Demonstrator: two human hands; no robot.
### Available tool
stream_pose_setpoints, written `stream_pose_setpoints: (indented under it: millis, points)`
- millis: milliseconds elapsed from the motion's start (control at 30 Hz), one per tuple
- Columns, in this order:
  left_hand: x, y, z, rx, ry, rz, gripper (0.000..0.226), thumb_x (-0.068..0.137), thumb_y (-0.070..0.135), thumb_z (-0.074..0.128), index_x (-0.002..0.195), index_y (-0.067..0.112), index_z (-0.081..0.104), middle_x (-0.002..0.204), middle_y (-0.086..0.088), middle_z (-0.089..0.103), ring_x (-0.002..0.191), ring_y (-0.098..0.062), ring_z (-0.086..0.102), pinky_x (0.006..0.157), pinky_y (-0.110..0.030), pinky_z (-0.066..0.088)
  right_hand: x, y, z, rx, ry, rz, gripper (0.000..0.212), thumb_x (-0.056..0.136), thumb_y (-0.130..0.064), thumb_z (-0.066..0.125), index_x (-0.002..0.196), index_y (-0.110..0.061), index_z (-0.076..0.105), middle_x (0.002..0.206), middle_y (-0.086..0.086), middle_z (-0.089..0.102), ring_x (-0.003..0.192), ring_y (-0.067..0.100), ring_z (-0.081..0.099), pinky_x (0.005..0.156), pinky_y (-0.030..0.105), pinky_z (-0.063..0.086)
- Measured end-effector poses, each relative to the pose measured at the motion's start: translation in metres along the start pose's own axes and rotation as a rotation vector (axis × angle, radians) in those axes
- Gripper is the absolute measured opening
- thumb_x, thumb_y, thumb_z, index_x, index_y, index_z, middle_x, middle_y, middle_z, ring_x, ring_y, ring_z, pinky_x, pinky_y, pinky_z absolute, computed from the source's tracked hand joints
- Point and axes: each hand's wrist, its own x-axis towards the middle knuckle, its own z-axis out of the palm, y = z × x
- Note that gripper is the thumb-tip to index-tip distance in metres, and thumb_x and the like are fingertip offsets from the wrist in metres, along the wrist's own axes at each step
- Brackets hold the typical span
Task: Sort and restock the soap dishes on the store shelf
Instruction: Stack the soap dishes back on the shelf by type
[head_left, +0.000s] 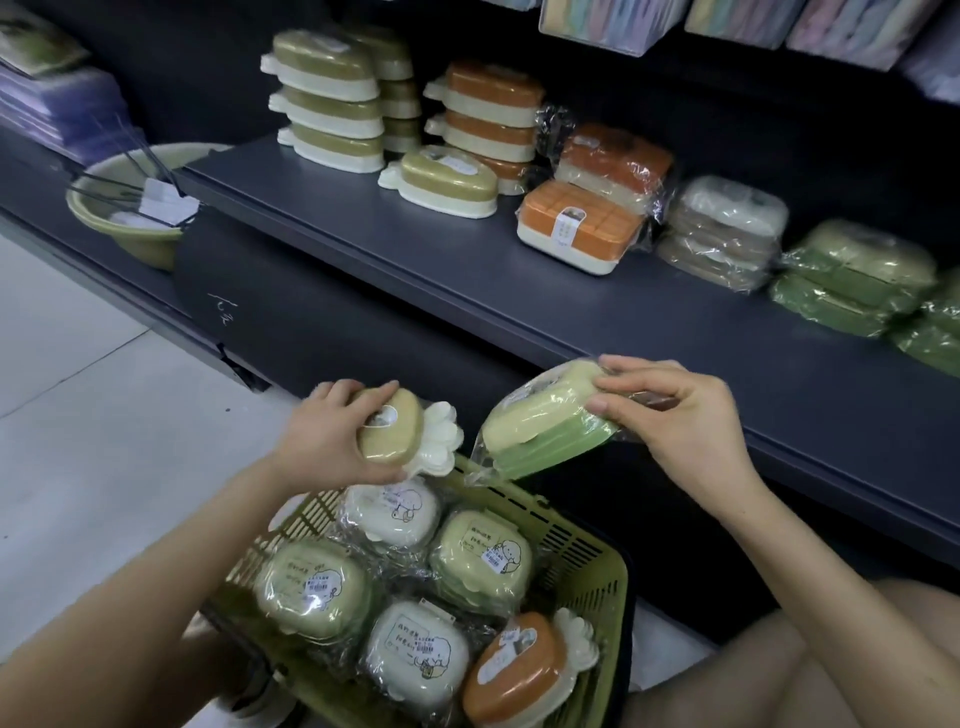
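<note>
My left hand (327, 434) grips an olive carrot-shaped soap dish (389, 426) with a cream leaf end, held above the basket. My right hand (675, 415) pinches a wrapped yellow-and-green soap dish (540, 426), tilted, just in front of the shelf edge. Below them a green plastic basket (587, 551) holds several wrapped soap dishes, white, green and one orange carrot dish (514, 670). On the dark shelf (415, 249) stand stacks of olive carrot dishes (327, 98), orange dishes (493, 109), a boxy orange dish (576, 223) and wrapped green dishes (852, 275).
A green basin (124, 208) with wire hangers and a tag sits on the lower shelf at left. Pastel packages hang above at top right. Grey floor tiles lie to the left. My knee (831, 670) is at bottom right, beside the basket.
</note>
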Motion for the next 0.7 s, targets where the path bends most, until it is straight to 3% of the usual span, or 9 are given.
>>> stream_pose_setpoints:
  millis: [167,267,433,600,700]
  points:
    - [0.013,0.036,-0.082,-0.078,0.244,0.038,0.116,0.045,0.086,0.049,0.148,0.035,0.029,0.136,-0.004,0.043,0.126,-0.024,0.034,0.104,-0.036,0.03,0.024,-0.03,-0.049,0.056,0.151,-0.123,0.015,0.072,-0.014,0.082,0.083,-0.025,0.077,0.101,-0.004,0.074,0.101,0.009,0.068,0.083,0.03,0.056]
    - [0.029,0.06,-0.112,-0.115,0.314,0.062,0.117,0.044,0.083,0.051,0.148,0.033,0.029,0.137,-0.005,0.042,0.126,-0.025,0.035,0.106,-0.034,0.028,0.042,-0.033,-0.075,0.107,0.262,-0.162,0.019,0.074,-0.014,0.081,0.075,-0.033,0.077,0.098,-0.008,0.074,0.098,0.004,0.068,0.075,0.018,0.055]
    - [0.077,0.088,-0.123,-0.057,0.25,0.071,0.119,0.042,0.086,0.049,0.149,0.036,0.027,0.139,-0.003,0.041,0.129,-0.025,0.034,0.108,-0.037,0.03,0.064,-0.002,-0.097,-0.032,0.374,-0.142,0.015,0.079,-0.015,0.078,0.092,-0.021,0.073,0.11,-0.003,0.069,0.103,-0.003,0.063,0.076,0.007,0.048]
    - [0.121,0.104,-0.112,0.033,0.161,0.101,0.122,0.039,0.089,0.044,0.148,0.038,0.027,0.139,-0.005,0.043,0.128,-0.028,0.036,0.109,-0.041,0.031,0.069,0.037,-0.108,-0.031,0.335,-0.07,0.016,0.079,-0.015,0.077,0.092,-0.024,0.073,0.121,-0.001,0.066,0.113,0.006,0.061,0.091,0.025,0.052]
    - [0.134,0.11,-0.106,0.091,0.114,0.138,0.12,0.038,0.09,0.042,0.146,0.039,0.03,0.141,-0.004,0.042,0.13,-0.027,0.035,0.109,-0.04,0.03,0.064,0.049,-0.114,-0.065,0.264,-0.062,0.019,0.08,-0.01,0.076,0.096,-0.018,0.071,0.124,0.0,0.062,0.098,-0.007,0.063,0.078,0.013,0.052]
